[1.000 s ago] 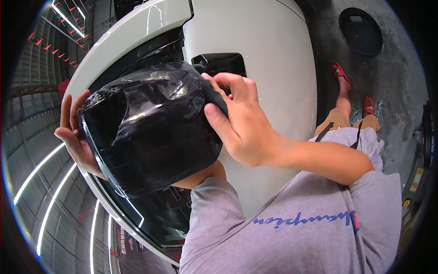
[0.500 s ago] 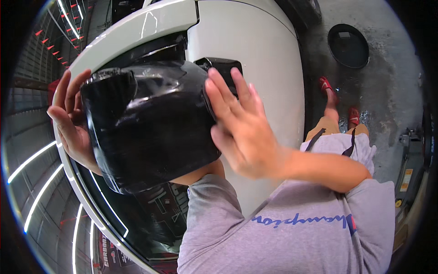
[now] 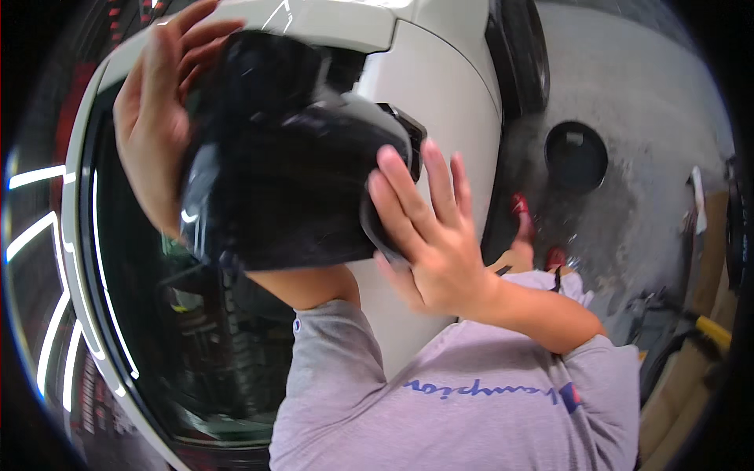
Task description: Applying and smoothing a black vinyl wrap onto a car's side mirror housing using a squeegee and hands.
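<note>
Mirror housing (image 3: 287, 188), black, sits between my open hands: right hand (image 3: 441, 253) nearly flat against its edge, left hand (image 3: 155, 133) loosely spread alongside, contact unclear.

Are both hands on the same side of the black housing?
No, the left hand is left of the black housing and the right hand is at its right.

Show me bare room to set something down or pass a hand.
Bare concrete floor lies beyond the round black tub, right of the car tire. A hand could probably pass over the white panel between tire and side mirror. Crowded: around the mirror, with left hand and right hand there.
</note>
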A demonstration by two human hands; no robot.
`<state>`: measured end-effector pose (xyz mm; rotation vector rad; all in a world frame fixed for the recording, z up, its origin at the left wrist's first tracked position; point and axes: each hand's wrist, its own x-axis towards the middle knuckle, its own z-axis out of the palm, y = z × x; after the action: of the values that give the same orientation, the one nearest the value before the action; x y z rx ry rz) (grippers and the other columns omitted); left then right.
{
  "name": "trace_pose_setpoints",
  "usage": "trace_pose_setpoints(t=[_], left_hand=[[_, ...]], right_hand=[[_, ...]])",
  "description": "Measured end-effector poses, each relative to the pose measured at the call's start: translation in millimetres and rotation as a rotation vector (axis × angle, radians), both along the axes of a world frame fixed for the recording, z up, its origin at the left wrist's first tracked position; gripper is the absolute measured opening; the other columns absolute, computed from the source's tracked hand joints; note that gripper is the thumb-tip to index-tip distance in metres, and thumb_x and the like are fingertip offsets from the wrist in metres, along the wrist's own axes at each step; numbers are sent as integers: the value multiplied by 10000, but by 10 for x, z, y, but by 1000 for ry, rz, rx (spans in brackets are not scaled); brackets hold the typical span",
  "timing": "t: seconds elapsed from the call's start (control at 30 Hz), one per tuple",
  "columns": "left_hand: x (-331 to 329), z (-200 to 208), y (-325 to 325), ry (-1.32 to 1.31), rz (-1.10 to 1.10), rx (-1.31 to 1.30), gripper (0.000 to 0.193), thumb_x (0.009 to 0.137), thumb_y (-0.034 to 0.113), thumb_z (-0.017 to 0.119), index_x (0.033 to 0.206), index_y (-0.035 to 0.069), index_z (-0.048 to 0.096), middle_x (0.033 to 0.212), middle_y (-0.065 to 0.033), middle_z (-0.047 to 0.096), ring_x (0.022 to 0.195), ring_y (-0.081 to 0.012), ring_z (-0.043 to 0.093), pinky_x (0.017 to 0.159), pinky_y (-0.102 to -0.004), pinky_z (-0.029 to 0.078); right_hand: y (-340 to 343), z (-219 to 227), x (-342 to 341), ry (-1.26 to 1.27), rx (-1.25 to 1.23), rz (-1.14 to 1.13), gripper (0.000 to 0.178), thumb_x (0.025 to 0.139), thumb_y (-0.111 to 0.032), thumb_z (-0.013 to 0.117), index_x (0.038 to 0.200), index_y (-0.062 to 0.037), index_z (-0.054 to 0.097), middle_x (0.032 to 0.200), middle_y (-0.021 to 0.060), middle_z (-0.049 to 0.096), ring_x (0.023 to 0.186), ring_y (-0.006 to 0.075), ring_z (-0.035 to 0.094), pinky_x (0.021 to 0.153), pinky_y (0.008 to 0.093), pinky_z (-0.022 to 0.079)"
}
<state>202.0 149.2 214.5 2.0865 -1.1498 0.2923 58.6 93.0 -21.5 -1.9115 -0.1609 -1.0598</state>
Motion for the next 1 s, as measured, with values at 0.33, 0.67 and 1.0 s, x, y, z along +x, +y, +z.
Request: trace_pose_setpoints(t=[0.33, 0.67, 1.0], left_hand=[[-473, 63, 423, -304, -298, -864, 447, 1087, 307, 447, 1026, -44, 717, 890, -147, 700, 761, -229, 626, 711, -352, 514], [-1916, -717, -481, 134, -1135, -1406, 345, 1013, 299, 666, 1006, -31, 769, 873, -163, 746, 679, -204, 637, 495, -283, 497], [-2383, -589, -424, 189, -992, -1807, 114, 964, 122, 671, 942, 37, 744, 910, -100, 740, 700, -208, 666, 521, -276, 486]], right_hand=[[-256, 387, 44, -104, -222, -12, 758, 845, -244, 633, 1512, 63, 444, 1647, 226, 332, 1547, 537, 103, 1214, 681, 44], [-175, -441, 7, -223, 277, 138, 543, 1034, -240, 543, 1472, 74, 470, 1524, 225, 508, 1355, 398, 543, 1148, 465, 394], [-709, 839, -164, -21, 605, 518, 511, 1079, -227, 481, 1472, 90, 399, 1485, 300, 495, 1342, 389, 552, 1152, 478, 428]])
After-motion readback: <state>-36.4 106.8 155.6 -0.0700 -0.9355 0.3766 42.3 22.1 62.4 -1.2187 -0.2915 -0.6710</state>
